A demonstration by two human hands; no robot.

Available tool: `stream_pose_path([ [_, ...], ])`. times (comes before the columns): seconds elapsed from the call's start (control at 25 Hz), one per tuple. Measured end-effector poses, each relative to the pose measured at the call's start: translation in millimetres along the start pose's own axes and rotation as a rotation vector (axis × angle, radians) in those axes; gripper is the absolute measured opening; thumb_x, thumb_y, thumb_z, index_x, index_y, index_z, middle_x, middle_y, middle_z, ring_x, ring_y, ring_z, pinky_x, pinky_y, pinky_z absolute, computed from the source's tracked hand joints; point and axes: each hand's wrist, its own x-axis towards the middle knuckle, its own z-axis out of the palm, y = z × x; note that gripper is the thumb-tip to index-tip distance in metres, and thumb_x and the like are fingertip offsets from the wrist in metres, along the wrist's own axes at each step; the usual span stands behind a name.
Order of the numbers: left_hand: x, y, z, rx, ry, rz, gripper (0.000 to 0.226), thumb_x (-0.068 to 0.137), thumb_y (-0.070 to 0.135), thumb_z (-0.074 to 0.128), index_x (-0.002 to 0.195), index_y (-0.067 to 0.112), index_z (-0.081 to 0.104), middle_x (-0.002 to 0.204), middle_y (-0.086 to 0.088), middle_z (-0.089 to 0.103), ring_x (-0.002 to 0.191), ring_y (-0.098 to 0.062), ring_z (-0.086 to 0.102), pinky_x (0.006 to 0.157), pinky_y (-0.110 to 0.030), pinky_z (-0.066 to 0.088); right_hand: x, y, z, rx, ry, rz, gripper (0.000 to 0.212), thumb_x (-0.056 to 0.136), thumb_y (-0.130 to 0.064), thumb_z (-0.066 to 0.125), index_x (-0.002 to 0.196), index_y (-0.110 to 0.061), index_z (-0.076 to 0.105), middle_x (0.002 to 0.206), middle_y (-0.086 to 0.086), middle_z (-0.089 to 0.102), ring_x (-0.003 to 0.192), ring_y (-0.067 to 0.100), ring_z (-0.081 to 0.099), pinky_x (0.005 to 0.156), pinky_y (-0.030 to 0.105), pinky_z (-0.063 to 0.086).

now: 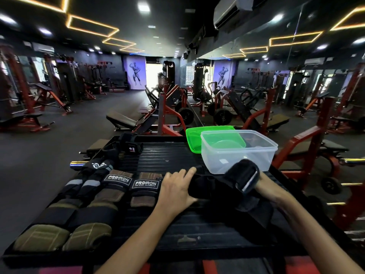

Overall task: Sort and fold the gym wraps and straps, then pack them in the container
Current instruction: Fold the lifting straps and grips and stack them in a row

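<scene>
- Head view: the left hand (175,187) pins a black strap (213,187) on the tabletop (167,159), just in front of the clear container (239,150), its grip clamped on one end.
- The right hand's (262,187) grip is hidden behind the strap's rolled end; I cannot tell its state.
- Risk: the loose roll may spring open if either hand eases.
- Risk: a sweep could nudge the container towards the tabletop edge.

- The left hand (175,189) lies palm down, fingers stretched forward, thumb tucked round the near edge of a black strap (215,186).
- The left forearm runs bare from the lower edge.
- The right hand is mostly hidden behind the strap's raised end; only its wrist and bare forearm show.
</scene>
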Motion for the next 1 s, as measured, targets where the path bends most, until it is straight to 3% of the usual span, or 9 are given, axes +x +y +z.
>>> stream_pose_path([
  [0.12, 6, 4, -7, -0.077, -0.189, -0.264, 0.085, 0.062, 0.069, 0.069, 0.126, 0.025, 0.037, 0.089, -0.005, 0.070, 0.086, -0.027, 0.066, 0.075, -0.035, 0.047, -1, -12, 3, 0.038, -0.113, -0.061, 0.034, 0.085, 0.014, 0.052, 0.099, -0.016, 0.061, 0.088, -0.023, 0.070, 0.084, -0.012, 0.060, 0.074, 0.007, 0.046],
  [0.24, 8, 6, -8, -0.278, -0.187, -0.371, 0.073, 0.063, 0.051, 0.079, 0.118, 0.027, 0.037, 0.092, -0.007, 0.069, 0.088, -0.029, 0.065, 0.076, -0.035, 0.049, 5, -20, 7, 0.011, -0.128, -0.132, 0.031, 0.086, 0.008, 0.054, 0.101, -0.019, 0.059, 0.089, -0.028, 0.067, 0.086, -0.012, 0.058, 0.078, 0.008, 0.044],
  [0.36, 18, 0, -10, -0.995, -0.317, -0.432, 0.061, 0.058, 0.013, 0.076, 0.103, 0.026, 0.039, 0.090, 0.000, 0.060, 0.071, -0.007, 0.059, 0.064, -0.021, 0.050, 8, -33, 4, -0.198, -0.222, -0.208, 0.017, 0.086, -0.012, 0.062, 0.094, -0.027, 0.062, 0.089, -0.023, 0.066, 0.088, -0.007, 0.059, 0.080, 0.014, 0.046],
  [0.48, 36, -4, -12, -1.649, -0.524, -0.728, 0.047, 0.052, -0.002, 0.044, 0.095, 0.013, 0.050, 0.088, -0.007, 0.053, 0.067, -0.014, 0.054, 0.058, -0.026, 0.052, 11, -33, 3, -0.659, -0.328, -0.303, 0.016, 0.081, -0.028, 0.065, 0.096, -0.031, 0.061, 0.094, -0.015, 0.069, 0.090, 0.004, 0.063, 0.081, 0.029, 0.050],
  [0.56, 34, -2, -1, -1.565, -0.597, -0.787, 0.033, 0.063, -0.006, 0.052, 0.090, 0.013, 0.050, 0.080, -0.005, 0.053, 0.057, -0.013, 0.056, 0.055, -0.025, 0.050, 8, -31, 10, -0.746, -0.344, -0.273, 0.019, 0.082, -0.026, 0.066, 0.100, -0.029, 0.062, 0.098, -0.010, 0.071, 0.094, 0.012, 0.064, 0.080, 0.031, 0.049],
  [0.64, 27, 1, 20, -1.226, -0.527, -0.724, 0.034, 0.075, -0.012, 0.061, 0.085, 0.016, 0.045, 0.083, -0.004, 0.055, 0.062, -0.010, 0.054, 0.060, -0.023, 0.045, -1, -25, 23, -0.805, -0.387, -0.255, 0.022, 0.083, -0.028, 0.064, 0.105, -0.029, 0.061, 0.105, -0.008, 0.069, 0.100, 0.014, 0.061, 0.082, 0.031, 0.047],
  [0.8, 31, 2, 25, -1.077, -0.296, -0.631, 0.046, 0.071, -0.030, 0.041, 0.080, 0.015, 0.040, 0.084, -0.009, 0.062, 0.069, -0.004, 0.062, 0.066, -0.014, 0.048, -21, -6, 57, -0.860, -0.441, -0.058, 0.029, 0.084, -0.045, 0.059, 0.107, -0.027, 0.056, 0.112, -0.001, 0.065, 0.109, 0.021, 0.056, 0.084, 0.031, 0.043],
  [0.92, 23, -2, 17, -0.931, -0.337, -0.492, 0.040, 0.072, -0.021, 0.041, 0.084, 0.017, 0.045, 0.091, -0.004, 0.061, 0.078, -0.007, 0.060, 0.071, -0.011, 0.043, -25, -4, 59, -0.706, -0.347, 0.214, 0.049, 0.067, -0.061, 0.065, 0.099, -0.026, 0.052, 0.104, -0.004, 0.066, 0.098, 0.019, 0.061, 0.082, 0.030, 0.047],
  [1.0, 17, -6, 15, -0.865, -0.390, -0.438, 0.036, 0.074, -0.014, 0.046, 0.089, 0.019, 0.047, 0.093, 0.000, 0.058, 0.080, -0.010, 0.054, 0.071, -0.012, 0.042, -21, -3, 57, -0.623, -0.358, 0.312, 0.052, 0.061, -0.058, 0.067, 0.096, -0.025, 0.047, 0.104, -0.004, 0.064, 0.097, 0.018, 0.060, 0.084, 0.032, 0.048],
])
